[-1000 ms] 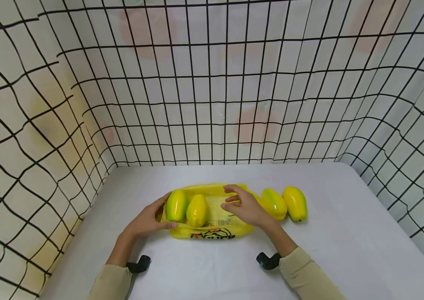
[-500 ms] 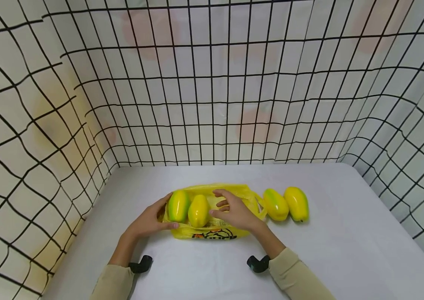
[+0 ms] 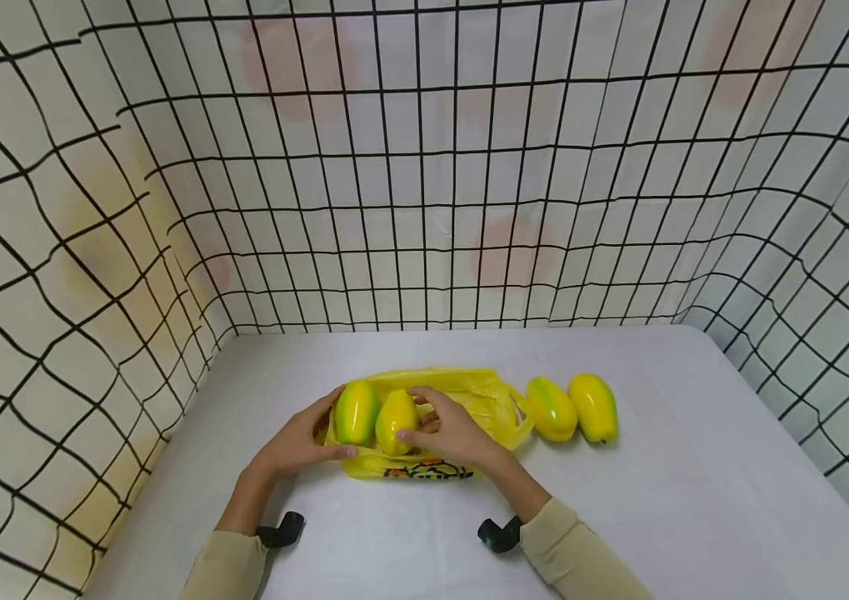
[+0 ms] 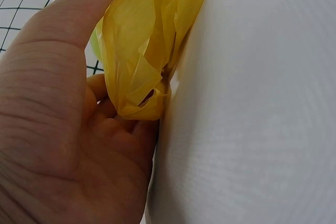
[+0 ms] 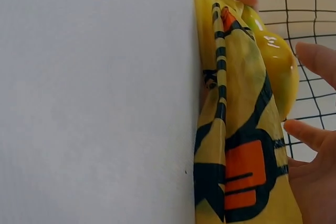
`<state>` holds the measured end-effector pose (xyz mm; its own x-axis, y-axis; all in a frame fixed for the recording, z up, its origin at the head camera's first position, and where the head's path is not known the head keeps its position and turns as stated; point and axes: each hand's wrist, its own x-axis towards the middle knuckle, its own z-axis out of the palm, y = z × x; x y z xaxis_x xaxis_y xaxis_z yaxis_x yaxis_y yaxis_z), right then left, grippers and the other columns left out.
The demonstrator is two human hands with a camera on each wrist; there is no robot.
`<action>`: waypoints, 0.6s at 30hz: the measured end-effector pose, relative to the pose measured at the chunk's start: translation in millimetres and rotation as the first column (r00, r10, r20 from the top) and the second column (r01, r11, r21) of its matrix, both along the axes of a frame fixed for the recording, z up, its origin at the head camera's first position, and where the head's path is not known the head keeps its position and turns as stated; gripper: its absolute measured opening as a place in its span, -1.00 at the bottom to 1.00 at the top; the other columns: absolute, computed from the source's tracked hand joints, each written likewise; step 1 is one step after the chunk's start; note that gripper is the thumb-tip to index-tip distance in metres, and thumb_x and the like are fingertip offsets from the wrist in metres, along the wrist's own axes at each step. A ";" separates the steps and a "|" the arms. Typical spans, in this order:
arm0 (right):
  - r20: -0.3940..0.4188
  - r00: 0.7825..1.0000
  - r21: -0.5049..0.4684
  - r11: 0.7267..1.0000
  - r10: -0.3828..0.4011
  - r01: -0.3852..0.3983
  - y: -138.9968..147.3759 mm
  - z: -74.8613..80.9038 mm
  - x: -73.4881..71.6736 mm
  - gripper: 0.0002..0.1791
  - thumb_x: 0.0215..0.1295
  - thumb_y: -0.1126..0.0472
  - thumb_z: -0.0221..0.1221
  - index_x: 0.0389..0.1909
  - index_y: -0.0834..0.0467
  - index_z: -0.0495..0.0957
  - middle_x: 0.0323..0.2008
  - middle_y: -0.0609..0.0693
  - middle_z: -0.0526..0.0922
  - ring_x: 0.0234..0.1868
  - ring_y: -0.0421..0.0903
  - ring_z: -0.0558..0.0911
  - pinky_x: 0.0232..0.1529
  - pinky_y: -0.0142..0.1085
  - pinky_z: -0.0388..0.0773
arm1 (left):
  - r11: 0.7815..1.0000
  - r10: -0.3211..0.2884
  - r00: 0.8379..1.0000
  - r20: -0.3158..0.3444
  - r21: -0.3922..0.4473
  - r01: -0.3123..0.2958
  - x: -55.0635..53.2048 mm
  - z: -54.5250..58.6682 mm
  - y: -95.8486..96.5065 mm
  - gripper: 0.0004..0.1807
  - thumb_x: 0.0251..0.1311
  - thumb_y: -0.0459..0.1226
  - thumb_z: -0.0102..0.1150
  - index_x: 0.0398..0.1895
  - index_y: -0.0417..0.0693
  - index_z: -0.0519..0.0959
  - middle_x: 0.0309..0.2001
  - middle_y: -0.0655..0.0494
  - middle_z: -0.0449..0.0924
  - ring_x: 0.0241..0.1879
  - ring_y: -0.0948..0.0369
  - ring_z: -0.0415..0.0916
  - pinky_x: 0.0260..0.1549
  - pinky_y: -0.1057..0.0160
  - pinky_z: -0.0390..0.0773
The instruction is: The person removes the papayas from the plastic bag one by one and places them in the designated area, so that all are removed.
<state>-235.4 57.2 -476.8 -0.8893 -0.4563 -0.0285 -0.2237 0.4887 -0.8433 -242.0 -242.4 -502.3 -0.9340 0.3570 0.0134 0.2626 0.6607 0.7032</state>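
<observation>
A yellow plastic bag [image 3: 484, 396] with black and orange print lies on its side on the white table, its mouth facing up. Two glossy yellow-green mangoes are at its left end, a greener mango [image 3: 356, 412] and a yellower mango [image 3: 392, 423]. My left hand [image 3: 298, 440] holds the bag's left end beside the greener mango, thumb in front; the left wrist view shows bag film [image 4: 134, 51] between thumb and fingers. My right hand [image 3: 454, 432] grips the yellower mango from the right, its thumb across the front and fingers at the top. In the right wrist view this mango [image 5: 281, 72] sits between the digits.
Another two mangoes, a yellow-green mango [image 3: 551, 410] and a yellower mango [image 3: 592, 407], lie side by side right of the bag's handles. Black wire grid [image 3: 454, 208] stands along the back and both sides of the white table [image 3: 694, 467].
My right hand has moved left across the bag from its right part to the yellower mango and its digits have come round it. The left hand stays at the bag's left end.
</observation>
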 end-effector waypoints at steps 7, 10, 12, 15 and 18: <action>0.003 1.000 0.045 0.999 -0.029 0.029 -6.7 0.5 2.7 -0.04 0.10 -0.40 0.21 0.45 -0.07 0.15 0.31 -0.05 0.39 0.05 -0.10 0.55 0.03 -0.18 0.60 | 1.000 0.006 1.000 -0.007 -0.016 -0.007 2.2 0.9 -0.3 0.14 -0.15 0.29 0.38 0.52 0.40 0.00 0.49 0.26 0.14 0.46 0.11 0.14 0.39 -0.15 0.20; -0.005 1.000 0.061 0.998 -0.018 0.018 -10.0 -0.1 2.3 -0.01 0.08 -0.42 0.21 0.47 -0.08 0.12 0.26 -0.03 0.43 0.02 -0.11 0.54 0.01 -0.20 0.59 | 1.000 0.003 1.000 -0.010 -0.019 -0.003 2.1 1.0 -0.9 0.14 -0.14 0.29 0.38 0.52 0.40 0.00 0.48 0.27 0.14 0.45 0.12 0.15 0.39 -0.14 0.21; -0.009 1.000 0.070 0.997 -0.012 0.012 -12.1 -0.8 2.1 0.01 0.08 -0.43 0.21 0.48 -0.09 0.10 0.25 -0.02 0.43 0.03 -0.11 0.53 0.02 -0.19 0.58 | 1.000 0.002 1.000 -0.013 -0.020 -0.002 2.2 0.9 -1.1 0.13 -0.14 0.29 0.38 0.52 0.40 0.00 0.48 0.27 0.15 0.45 0.12 0.16 0.38 -0.15 0.22; -0.021 1.000 0.090 0.996 -0.013 0.015 -14.6 -1.5 2.0 0.03 0.07 -0.46 0.19 0.49 -0.11 0.07 0.29 -0.02 0.41 0.09 -0.11 0.52 0.09 -0.14 0.56 | 1.000 0.000 1.000 -0.017 -0.021 0.000 2.3 0.8 -1.2 0.13 -0.14 0.30 0.37 0.52 0.40 0.00 0.48 0.27 0.15 0.45 0.11 0.17 0.38 -0.15 0.23; -0.023 0.999 0.103 0.994 -0.021 0.024 -16.3 -0.6 2.2 0.03 0.07 -0.47 0.17 0.50 -0.14 0.04 0.34 -0.01 0.38 0.18 -0.08 0.50 0.17 -0.07 0.53 | 1.000 -0.003 1.000 -0.016 -0.015 0.003 2.3 1.1 -0.8 0.13 -0.14 0.30 0.37 0.52 0.40 0.00 0.48 0.27 0.15 0.45 0.12 0.17 0.37 -0.15 0.23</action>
